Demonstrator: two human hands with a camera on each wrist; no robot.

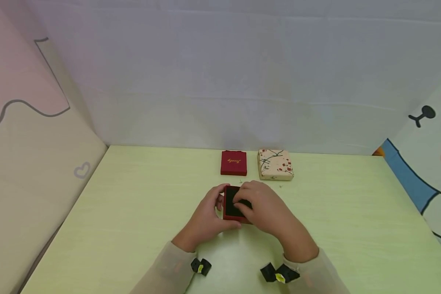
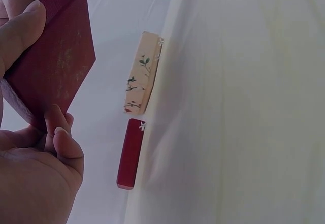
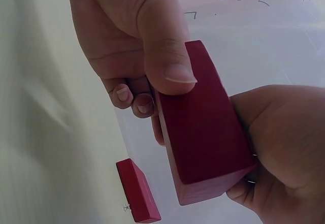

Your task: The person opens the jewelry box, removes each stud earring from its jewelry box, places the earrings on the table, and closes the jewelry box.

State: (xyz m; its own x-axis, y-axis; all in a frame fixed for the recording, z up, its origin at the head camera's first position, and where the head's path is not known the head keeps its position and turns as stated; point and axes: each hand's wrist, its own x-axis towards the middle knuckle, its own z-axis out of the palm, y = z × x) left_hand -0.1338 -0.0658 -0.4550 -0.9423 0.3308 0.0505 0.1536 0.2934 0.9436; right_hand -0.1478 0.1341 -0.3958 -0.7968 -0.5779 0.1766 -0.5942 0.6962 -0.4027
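My left hand grips a small dark red box from its left side, thumb along the near wall and fingers round the far side. Black lining fills the box's uncovered top. Over its right half bends my right hand, with thumb and forefinger tips close together at the lining. What lies between those tips is hidden. The box's plain underside shows in the left wrist view. Beyond the box, a flat red lid with gold lettering lies on the table.
A cream box printed with blossom branches lies right of the red lid. Tiny white flower-shaped pieces lie in front of both. The pale green table meets a white cloth wall at the back.
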